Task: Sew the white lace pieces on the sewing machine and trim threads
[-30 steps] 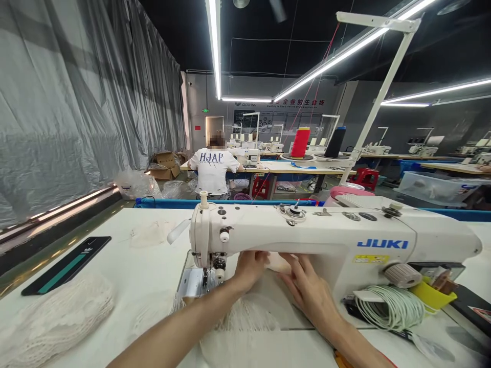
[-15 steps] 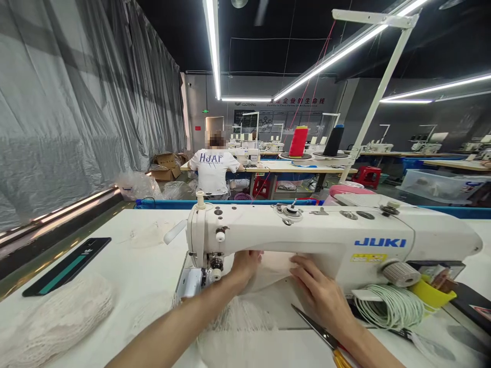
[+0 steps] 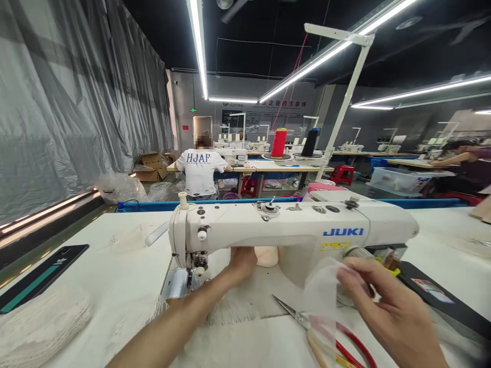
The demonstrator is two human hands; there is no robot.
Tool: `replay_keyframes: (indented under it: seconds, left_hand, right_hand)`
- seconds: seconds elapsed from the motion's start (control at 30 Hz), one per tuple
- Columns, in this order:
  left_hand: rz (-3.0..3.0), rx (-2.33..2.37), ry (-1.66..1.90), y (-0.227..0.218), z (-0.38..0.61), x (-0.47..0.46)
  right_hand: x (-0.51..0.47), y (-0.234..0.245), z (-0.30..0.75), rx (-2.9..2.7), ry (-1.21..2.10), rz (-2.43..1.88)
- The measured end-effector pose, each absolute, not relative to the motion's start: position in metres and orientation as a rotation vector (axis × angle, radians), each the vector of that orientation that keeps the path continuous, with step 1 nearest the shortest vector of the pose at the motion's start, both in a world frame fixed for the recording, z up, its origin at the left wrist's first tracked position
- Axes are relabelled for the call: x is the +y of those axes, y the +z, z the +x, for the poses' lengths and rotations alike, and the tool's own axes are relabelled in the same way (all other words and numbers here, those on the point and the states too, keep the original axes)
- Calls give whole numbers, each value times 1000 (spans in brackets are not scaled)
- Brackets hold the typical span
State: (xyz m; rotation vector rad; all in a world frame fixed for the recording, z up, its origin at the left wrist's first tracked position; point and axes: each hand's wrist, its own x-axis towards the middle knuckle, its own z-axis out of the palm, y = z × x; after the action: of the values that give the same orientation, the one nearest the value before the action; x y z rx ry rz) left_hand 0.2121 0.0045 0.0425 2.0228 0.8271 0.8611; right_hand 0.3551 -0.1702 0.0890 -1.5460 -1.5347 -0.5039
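My right hand [image 3: 387,296], on the right in front of the sewing machine [image 3: 268,225], pinches a thin, see-through white piece of fabric [image 3: 324,281] between thumb and fingers. The fabric hangs down over the scissors [image 3: 295,312], partly veiling their red and yellow handles. My left hand [image 3: 243,261] reaches under the machine's arm, its fingers hidden behind it. Beside that hand lies a pale cream piece [image 3: 267,256]. White fringed fabric [image 3: 233,309] is spread on the machine bed below my left forearm.
A heap of white lace [image 3: 49,322] and a black and green box [image 3: 42,276] lie at the left. Thread cones [image 3: 279,143] stand behind the machine. One co-worker in a white shirt [image 3: 201,171] sits ahead; another person [image 3: 466,163] sits at far right.
My right hand has moved right and towards me, lifting the sheer fabric off the machine bed. My left hand stays under the machine arm. The view has turned right.
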Motion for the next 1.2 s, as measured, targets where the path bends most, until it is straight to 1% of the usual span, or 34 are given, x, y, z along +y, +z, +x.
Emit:
replay_keyframes:
  seconds: [0.07,0.13,0.23,0.4,0.5,0.57,0.63,0.8,1.07,1.2]
  left_hand:
    - [2083,740,827,50,198,-22]
    - [2115,559,731,60,183,-50]
    - [1959,422,681,80,169,-82]
    - [1508,452,622,107,154,-103]
    - [1331,508,626,107,124,-111]
    - [1255,570,620,100,98,-117]
    - [1232,628,587,91,71,-123]
    - [1172,676,481,73,26,-133]
    - [1260,800,493,73,-17,-131]
    - [1338,831,502,65,-33,-129]
  right_hand:
    - [-174,100,350,-1686,-349,-1552]
    - [-175,107,343,-1810,-175,-1563]
    - [-172,113,328,-1891,24,-1543]
    - [-172,116,305,-1702,401,-1582]
    - [-180,111,291,-1612,769,-1467]
    - [-184,104,280,-1575,955,-1431]
    - [-185,96,266,-1552,1010,-1467]
    - [-176,76,219,-1679,1000,-1458]
    - [-156,60,176,-1825,974,-1403]
    - [-155,62,158,-1803,1030,-1384]
